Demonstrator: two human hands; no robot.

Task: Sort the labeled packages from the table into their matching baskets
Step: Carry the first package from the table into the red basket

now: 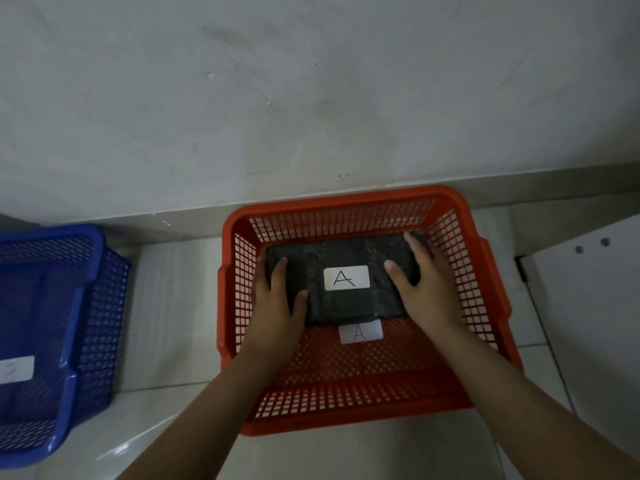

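Observation:
A dark wrapped package (346, 254) with a white label marked "A" lies low inside the red basket (346, 197), toward its far wall. My left hand (277, 299) grips the package's left end, and my right hand (419, 285) grips its right end. Both forearms reach down into the basket. A second white label marked "A" (360, 332) is stuck on the basket's floor, partly covered by the package's near edge.
A blue basket (79, 306) stands on the tiled floor to the left, with a white label (17, 368) inside it whose letter I cannot read. A grey wall rises behind both baskets. A white panel (588, 323) stands at the right.

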